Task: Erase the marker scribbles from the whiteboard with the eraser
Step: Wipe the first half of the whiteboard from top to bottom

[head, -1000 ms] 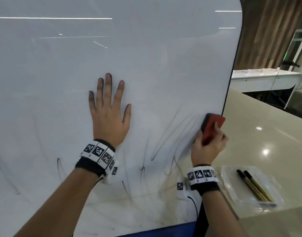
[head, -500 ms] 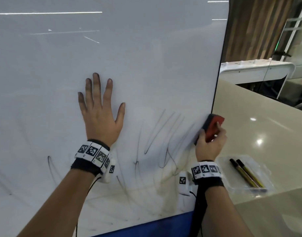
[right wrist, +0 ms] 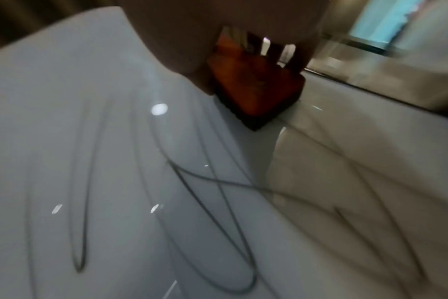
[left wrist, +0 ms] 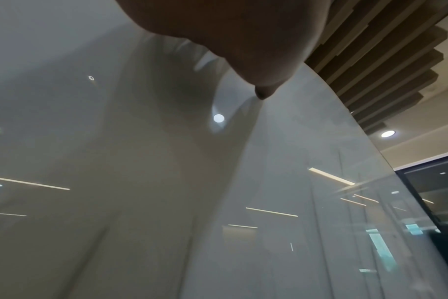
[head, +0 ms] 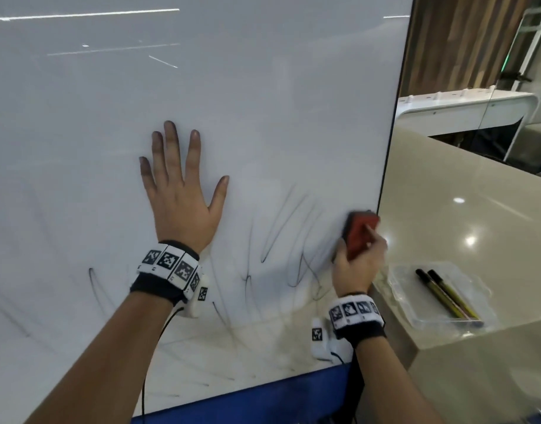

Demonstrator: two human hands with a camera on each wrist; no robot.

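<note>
The whiteboard (head: 263, 102) is stood upright and is braced by the left hand (head: 183, 206), which is laid flat on it with fingers spread and straight, well to the left of the gripped eraser; nothing is held by it. The scribbles (head: 281, 240) are spread in thin dark loops directly left of and below the grip, with fainter streaks trailing toward the lower edge, so most of the lower board is judged still to be cleaned. The right hand (head: 358, 264) is curled round the red eraser (head: 361, 234), which is clamped between fingers and thumb; its dark felt face appears to be laid against the board just inside the right edge. The stroke is best made with the felt kept flat, steady pressure applied, and overlapping passes drawn leftward and downward from the grip through the loops, the edge not being overshot. The markers (head: 446, 295), lying in a clear tray right of and below the grip, are to be left alone
</note>
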